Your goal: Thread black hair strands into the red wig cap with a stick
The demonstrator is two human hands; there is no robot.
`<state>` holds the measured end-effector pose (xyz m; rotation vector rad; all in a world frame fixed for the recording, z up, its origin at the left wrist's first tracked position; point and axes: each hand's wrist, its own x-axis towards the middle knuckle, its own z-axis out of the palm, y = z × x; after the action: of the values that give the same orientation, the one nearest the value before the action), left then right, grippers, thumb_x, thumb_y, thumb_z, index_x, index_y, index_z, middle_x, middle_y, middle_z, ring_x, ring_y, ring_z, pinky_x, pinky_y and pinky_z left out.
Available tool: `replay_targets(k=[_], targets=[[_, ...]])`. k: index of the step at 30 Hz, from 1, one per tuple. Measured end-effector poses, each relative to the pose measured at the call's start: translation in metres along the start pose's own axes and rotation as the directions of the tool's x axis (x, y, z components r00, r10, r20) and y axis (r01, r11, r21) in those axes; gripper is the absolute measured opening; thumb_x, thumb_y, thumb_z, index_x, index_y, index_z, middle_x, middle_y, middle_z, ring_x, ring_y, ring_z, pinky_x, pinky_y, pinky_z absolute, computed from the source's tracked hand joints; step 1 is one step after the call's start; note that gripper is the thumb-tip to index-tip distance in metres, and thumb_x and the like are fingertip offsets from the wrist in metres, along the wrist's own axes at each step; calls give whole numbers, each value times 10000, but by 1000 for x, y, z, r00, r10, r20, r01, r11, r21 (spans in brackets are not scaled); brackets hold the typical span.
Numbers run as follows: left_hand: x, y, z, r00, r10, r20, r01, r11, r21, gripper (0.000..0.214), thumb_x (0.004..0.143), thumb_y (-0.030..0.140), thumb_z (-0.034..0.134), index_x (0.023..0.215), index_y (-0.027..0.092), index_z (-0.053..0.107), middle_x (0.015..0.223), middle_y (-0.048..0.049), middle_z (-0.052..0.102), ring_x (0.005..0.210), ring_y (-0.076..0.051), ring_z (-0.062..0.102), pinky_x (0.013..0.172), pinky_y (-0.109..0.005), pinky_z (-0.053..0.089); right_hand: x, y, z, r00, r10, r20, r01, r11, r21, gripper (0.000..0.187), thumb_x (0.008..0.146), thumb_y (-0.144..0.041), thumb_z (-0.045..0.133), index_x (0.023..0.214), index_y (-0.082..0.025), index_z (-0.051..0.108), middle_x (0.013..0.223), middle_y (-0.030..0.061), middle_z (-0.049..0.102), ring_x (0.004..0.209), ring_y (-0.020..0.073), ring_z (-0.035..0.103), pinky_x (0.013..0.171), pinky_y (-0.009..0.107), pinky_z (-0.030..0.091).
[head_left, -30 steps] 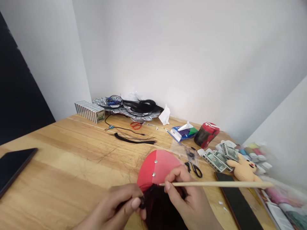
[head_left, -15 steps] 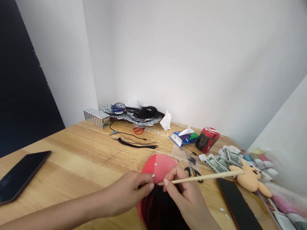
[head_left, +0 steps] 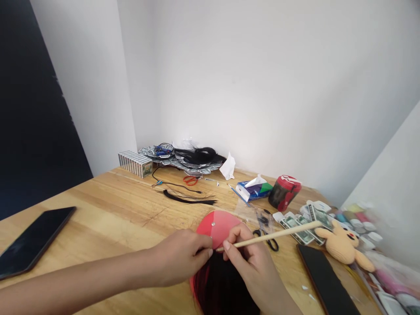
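Observation:
In front of me stands a round red-and-pink form (head_left: 220, 221) with silver pins in its top. Dark hair (head_left: 223, 284) hangs down its near side. My right hand (head_left: 249, 258) pinches a thin wooden stick (head_left: 282, 232), its tip touching the form where the hair begins. Against the left side of that same spot, my left hand (head_left: 187, 256) is closed, thumb against bent index finger. Whatever sits between those fingertips is hidden.
Black-handled scissors (head_left: 267, 238), a phone (head_left: 328, 280) and a plush toy (head_left: 343, 243) lie right. Another phone (head_left: 36, 243) lies left. Behind are a black hair strand (head_left: 188, 199), tissue pack (head_left: 254, 189), red-and-black container (head_left: 285, 192) and a row of cases (head_left: 135, 163).
The outer end of the wooden stick has swung up and slightly left. My left hand has shifted slightly and now covers the lower pin more. The view has moved a little.

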<state>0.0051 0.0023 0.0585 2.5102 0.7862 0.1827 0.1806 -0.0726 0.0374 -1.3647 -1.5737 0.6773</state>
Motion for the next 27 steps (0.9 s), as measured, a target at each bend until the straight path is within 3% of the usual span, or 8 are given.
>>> replay_targets(k=[6, 9, 17, 20, 23, 25, 27], targets=[[-10, 3, 4, 999, 45, -18, -40, 975, 216, 261, 951, 181, 418, 883, 207, 668, 684, -44, 701, 548, -204, 620, 495, -265, 263, 1, 0, 0, 1000, -1, -21, 2, 996, 91, 242, 951, -373, 502, 762, -221, 508, 672, -21, 580, 688, 175, 621, 653, 274, 458], [-19, 0, 12, 986, 159, -47, -131, 921, 366, 213, 932, 118, 407, 858, 195, 591, 692, -30, 687, 517, -191, 613, 466, -279, 252, 0, 1, 1, 999, 20, -25, -18, 995, 97, 264, 951, -402, 508, 759, -222, 514, 677, -22, 573, 694, 175, 611, 655, 270, 450], [-49, -35, 50, 854, 412, -318, -271, 873, 405, 327, 858, -14, 302, 860, 213, 538, 749, -6, 650, 493, -141, 605, 441, -232, 401, -1, 1, 1, 998, 50, -34, -48, 996, 69, 250, 953, -382, 500, 760, -222, 499, 689, -28, 537, 691, 169, 604, 641, 266, 439], [-54, -38, 54, 811, 463, -357, -304, 856, 419, 327, 918, 26, 309, 944, 217, 573, 1057, -67, 729, 651, -145, 706, 554, -217, 521, -1, 1, 1, 998, 45, -41, -41, 996, 81, 233, 946, -369, 514, 766, -220, 513, 679, -29, 550, 670, 163, 606, 631, 259, 453], [-48, -34, 51, 769, 526, -363, -438, 847, 301, 310, 1045, 181, 305, 858, 211, 550, 1264, -80, 694, 775, -141, 745, 665, -196, 558, -1, 2, 2, 998, 40, -56, -37, 997, 62, 233, 940, -375, 517, 765, -222, 516, 664, -28, 564, 631, 155, 584, 605, 255, 447], [-42, -33, 52, 741, 540, -399, -536, 834, 132, 353, 1074, 254, 288, 807, 210, 515, 1171, -56, 738, 728, -112, 743, 635, -152, 539, -1, 4, 2, 998, 48, -48, -46, 998, 46, 226, 943, -378, 507, 780, -222, 520, 667, -23, 574, 631, 159, 592, 595, 257, 443], [-37, -34, 57, 755, 481, -447, -553, 833, -37, 355, 1079, 289, 274, 836, 211, 519, 1054, -52, 755, 701, -104, 731, 611, -138, 525, -1, 6, 1, 998, 60, -26, -60, 998, 24, 220, 946, -373, 497, 789, -222, 525, 669, -20, 577, 631, 165, 602, 588, 260, 440]])
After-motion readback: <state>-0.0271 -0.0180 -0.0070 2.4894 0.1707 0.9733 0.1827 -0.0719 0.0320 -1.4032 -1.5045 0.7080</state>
